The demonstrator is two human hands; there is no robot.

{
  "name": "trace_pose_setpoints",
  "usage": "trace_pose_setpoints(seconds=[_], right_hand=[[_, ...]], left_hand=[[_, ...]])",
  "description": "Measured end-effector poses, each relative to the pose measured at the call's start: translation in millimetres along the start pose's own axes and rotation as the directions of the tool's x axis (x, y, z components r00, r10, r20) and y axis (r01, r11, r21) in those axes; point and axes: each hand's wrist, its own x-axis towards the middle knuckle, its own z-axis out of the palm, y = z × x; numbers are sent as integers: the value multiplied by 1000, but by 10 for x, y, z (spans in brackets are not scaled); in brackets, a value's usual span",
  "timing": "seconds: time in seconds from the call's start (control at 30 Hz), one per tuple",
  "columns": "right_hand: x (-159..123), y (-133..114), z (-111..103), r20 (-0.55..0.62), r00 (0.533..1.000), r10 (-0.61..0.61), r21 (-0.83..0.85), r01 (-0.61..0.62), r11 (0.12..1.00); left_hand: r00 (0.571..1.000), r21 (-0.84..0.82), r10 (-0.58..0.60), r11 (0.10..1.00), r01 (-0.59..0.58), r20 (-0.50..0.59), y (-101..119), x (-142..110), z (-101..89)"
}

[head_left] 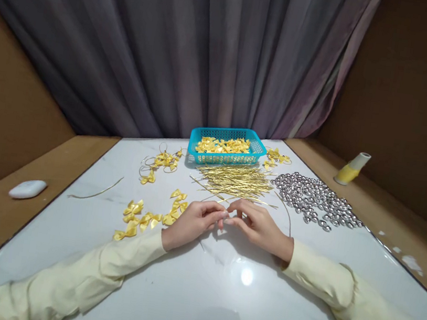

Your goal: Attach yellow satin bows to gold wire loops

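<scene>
My left hand (193, 222) and my right hand (256, 223) meet fingertip to fingertip at the middle of the white table (196, 284), both pinched on something small that I cannot make out. A thin gold wire (288, 215) curves away beside my right hand. A heap of gold wire strands (236, 180) lies just beyond my fingers. Yellow ribbon bows (147, 217) are strung out to the left of my left hand. Both sleeves are pale yellow.
A turquoise basket (257, 146) of yellow bows stands at the back centre. Silver beads (313, 199) are piled at the right, more wired bows (161, 164) at back left. A white object (28, 188) and a yellow-white spool (352, 169) sit on the wooden ledges. A grey curtain hangs behind.
</scene>
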Motion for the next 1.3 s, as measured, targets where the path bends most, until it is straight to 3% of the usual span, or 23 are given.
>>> trace_pose_setpoints(seconds=[0.53, 0.87, 1.03, 1.3], right_hand=[[34, -15, 44, 53, 978, 200, 294, -206, 933], [17, 30, 49, 60, 975, 213, 204, -221, 954], [26, 25, 39, 18, 973, 230, 251, -227, 941], [16, 52, 52, 91, 976, 200, 280, -218, 935]], left_hand=[[995, 78, 82, 993, -86, 52, -146, -33, 27], [993, 172, 111, 978, -115, 32, -114, -51, 30], [994, 176, 109, 978, -107, 2, -121, -39, 24], [997, 159, 83, 984, -83, 6, -149, -32, 34]])
